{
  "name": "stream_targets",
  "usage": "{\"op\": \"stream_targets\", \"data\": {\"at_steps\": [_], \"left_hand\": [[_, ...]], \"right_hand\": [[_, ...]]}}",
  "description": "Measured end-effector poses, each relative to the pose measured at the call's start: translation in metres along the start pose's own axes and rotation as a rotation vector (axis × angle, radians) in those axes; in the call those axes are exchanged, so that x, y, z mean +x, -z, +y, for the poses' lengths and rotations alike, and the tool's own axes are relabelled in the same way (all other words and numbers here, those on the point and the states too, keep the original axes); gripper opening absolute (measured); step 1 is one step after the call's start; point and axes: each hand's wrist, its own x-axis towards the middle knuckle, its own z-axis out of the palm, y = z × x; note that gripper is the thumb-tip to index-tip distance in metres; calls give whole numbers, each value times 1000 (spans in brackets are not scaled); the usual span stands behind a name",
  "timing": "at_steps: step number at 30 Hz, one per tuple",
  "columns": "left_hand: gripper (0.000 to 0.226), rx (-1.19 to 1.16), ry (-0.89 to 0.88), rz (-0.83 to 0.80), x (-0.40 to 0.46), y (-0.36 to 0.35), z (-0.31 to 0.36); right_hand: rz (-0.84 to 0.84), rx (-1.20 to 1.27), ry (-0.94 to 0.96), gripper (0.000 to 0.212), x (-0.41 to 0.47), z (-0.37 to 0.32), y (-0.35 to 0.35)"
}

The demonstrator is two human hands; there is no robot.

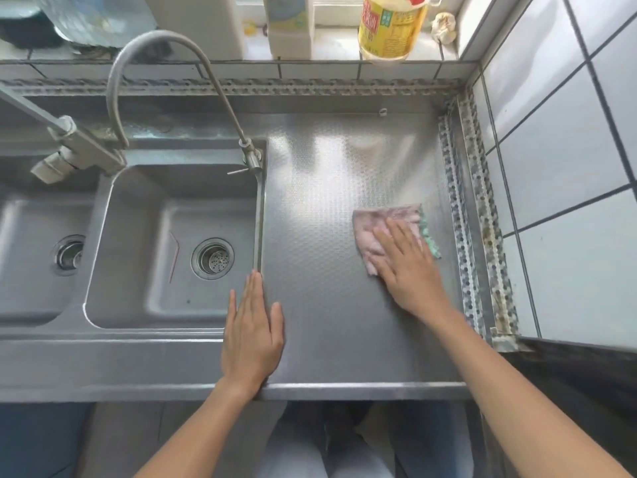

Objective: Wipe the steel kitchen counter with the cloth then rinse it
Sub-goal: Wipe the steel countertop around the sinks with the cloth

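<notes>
1. The right hand (pixel 405 267) lies flat with fingers straight and spread, pressing the cloth (pixel 386 229) down onto the steel tabletop (pixel 327 305); nothing is gripped, only pushed.
2. The cloth, pink with a green edge showing at its right, sits on the right part of the tabletop, near the patterned strip (pixel 465 208) along the tiled wall (pixel 565 167), with its near half under the palm.
3. The left hand (pixel 253 334) is also flat and empty, fingers together, resting on the tabletop just beside the sink (pixel 172 243) rim, apparently as a brace.
4. Beyond the sink rim stands the curved tap (pixel 179 63); a bottle of oil (pixel 393 25) stands on the ledge behind.
5. Judged risk: because the cloth is only pressed, not held, it could bunch or slip out from under the fingers on a fast stroke, leaving streaks.
6. Judged risk: a stroke carried too far right could jam the cloth into the strip's edge, missing the corner.
7. Rinsing is not yet begun; 1 wet, unsqueezed carry to the sink could drip across the wiped steel.
</notes>
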Motion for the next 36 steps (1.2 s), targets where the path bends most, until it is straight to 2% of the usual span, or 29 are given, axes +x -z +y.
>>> {"op": "stream_targets", "data": {"at_steps": [2,4,7,10,15,17,21,23,25,28,31,34,36], "left_hand": [[65,-1,4,0,1,-1,-1],[64,-5,13,-1,2,-1,-2],[66,-5,16,13,2,-1,0],[65,-20,22,12,1,1,1],[62,-48,27,-5,1,4,0],[62,-57,29,-4,1,5,2],[63,-78,22,-17,0,7,1],[64,-95,26,-30,0,8,-1],[64,-104,9,-37,0,8,-2],[63,-109,-17,-52,0,9,-4],[61,-130,-60,-82,-1,10,-9],[59,-139,-83,-67,-2,8,-11],[60,-128,-72,-56,-3,6,-9]], "right_hand": [[61,89,-182,59,34,-18,-1],[64,117,-272,60,60,-47,-5],[29,108,-115,59,62,-95,-18],[-4,98,65,58,15,-119,-36],[-115,-41,277,56,-95,-82,-47],[-122,-66,201,56,-122,-47,-37],[-41,2,-218,60,-121,-5,-17],[38,71,-374,61,-93,-16,-16],[89,135,-451,60,-59,-45,-22],[94,125,-321,56,-34,-105,-42],[74,133,-128,52,-72,-150,-71],[57,159,24,48,-142,-149,-91],[40,144,11,47,-173,-120,-87]]}}
